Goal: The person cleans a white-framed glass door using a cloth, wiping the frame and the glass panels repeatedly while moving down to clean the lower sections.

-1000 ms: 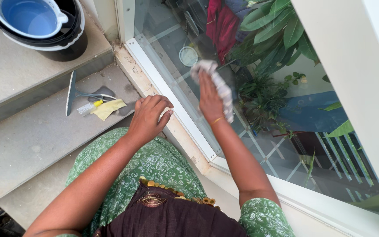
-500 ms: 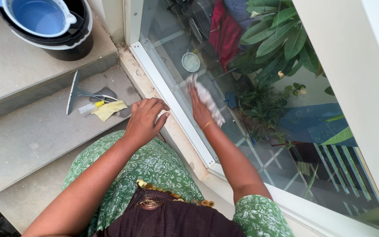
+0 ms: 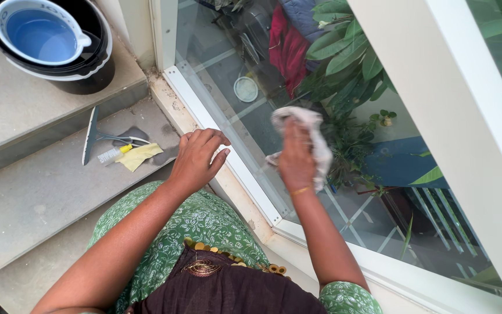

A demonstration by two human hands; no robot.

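The right hand [image 3: 296, 160] presses a crumpled pale cloth [image 3: 306, 136] flat against the window glass [image 3: 239, 52], its fingers folded over the upper bunch of the cloth and gripping it, while loose ends hang to either side of the palm; the cloth sits on the lower part of the pane, above the white window frame [image 3: 236, 166] and the sill corner. The left hand [image 3: 198, 160] rests on the edge of the stone step just beside the frame, fingers [image 3: 219, 139] half curled and slightly spread, holding nothing; it seems to serve as a brace.

The likeliest trouble, as I judge it, is the cloth slipping from the grip, since only part of it is bunched under the fingers and the hanging ends could drag and leave streaks; a hard push on the glass with the body leaning down over the steps could also unsettle the balance, because the left hand bears on a narrow ledge. On the step [image 3: 42, 192] behind the left hand lie a squeegee [image 3: 91, 136] and a yellow cloth [image 3: 137, 156], touching each other and near the knee; a shift of the leg could knock them down the stairs. A blue jug [image 3: 39, 35] stands inside a black bucket [image 3: 88, 72] on the step above, well apart from both hands.
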